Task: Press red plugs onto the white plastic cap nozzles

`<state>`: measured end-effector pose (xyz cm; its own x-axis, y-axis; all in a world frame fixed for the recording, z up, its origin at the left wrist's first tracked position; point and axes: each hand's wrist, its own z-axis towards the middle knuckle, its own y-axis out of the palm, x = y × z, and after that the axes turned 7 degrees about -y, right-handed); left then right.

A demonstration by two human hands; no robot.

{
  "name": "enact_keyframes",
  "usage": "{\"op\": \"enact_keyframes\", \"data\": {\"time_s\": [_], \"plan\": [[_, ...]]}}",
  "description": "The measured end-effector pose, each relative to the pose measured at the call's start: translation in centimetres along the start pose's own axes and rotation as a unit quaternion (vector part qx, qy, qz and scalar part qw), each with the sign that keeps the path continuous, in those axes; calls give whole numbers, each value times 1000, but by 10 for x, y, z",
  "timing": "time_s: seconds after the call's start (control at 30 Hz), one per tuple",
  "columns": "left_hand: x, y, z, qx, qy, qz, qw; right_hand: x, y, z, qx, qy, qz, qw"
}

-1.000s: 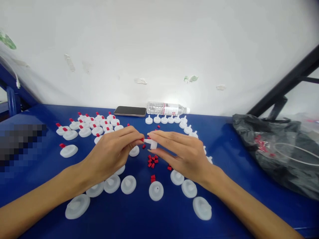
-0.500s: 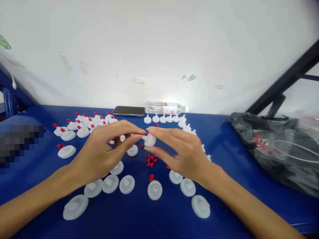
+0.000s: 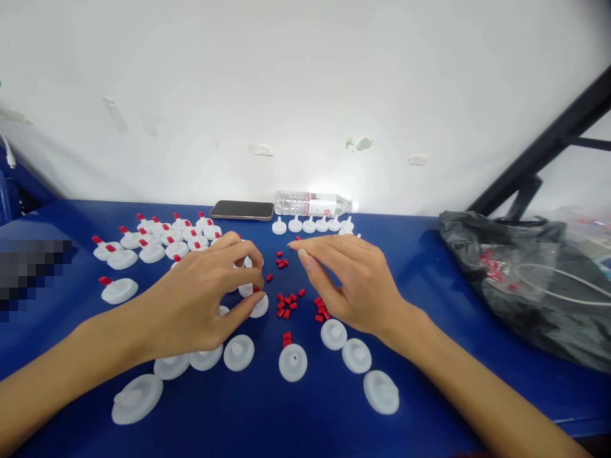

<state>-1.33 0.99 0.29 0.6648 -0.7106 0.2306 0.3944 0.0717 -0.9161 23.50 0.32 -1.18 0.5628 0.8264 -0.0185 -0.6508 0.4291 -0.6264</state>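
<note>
Nearest us, white nozzle lids (image 3: 380, 392) lie on the blue table (image 3: 329, 426). Our left hand (image 3: 205, 296) pinches the red cap of one lid (image 3: 259, 307), neighbours crowding it. Loose red caps (image 3: 287, 305) separate our right hand (image 3: 360, 283), its grip unclear to us. Beyond: phone (image 3: 242, 210), bottle (image 3: 315, 204).

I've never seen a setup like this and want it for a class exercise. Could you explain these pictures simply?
There is no machine, only one person's bare hands; every picture comes from a camera on that person's head, looking forward and down. On the blue table lie white spouted discs, some red-capped, plus loose red pieces, a phone and a bottle. The left hand has thumb and finger at a red-tipped disc; whether it grips is unclear. The right hand shows nothing clearly held.
</note>
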Motion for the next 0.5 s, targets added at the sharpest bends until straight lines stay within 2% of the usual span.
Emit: {"op": "enact_keyframes", "data": {"time_s": [0.17, 0.37, 0.5], "plan": [[0, -2, -1, -20, 7, -7, 1000, 1, 1, 0, -8, -3, -7, 1000], [4, -20, -4, -36, 35, -28, 998, 0, 0, -1, -2, -8, -8, 1000], [9, -22, -9, -83, 49, -21, 995, 0, 1, -1, -9, -9, -1, 1000]]}}
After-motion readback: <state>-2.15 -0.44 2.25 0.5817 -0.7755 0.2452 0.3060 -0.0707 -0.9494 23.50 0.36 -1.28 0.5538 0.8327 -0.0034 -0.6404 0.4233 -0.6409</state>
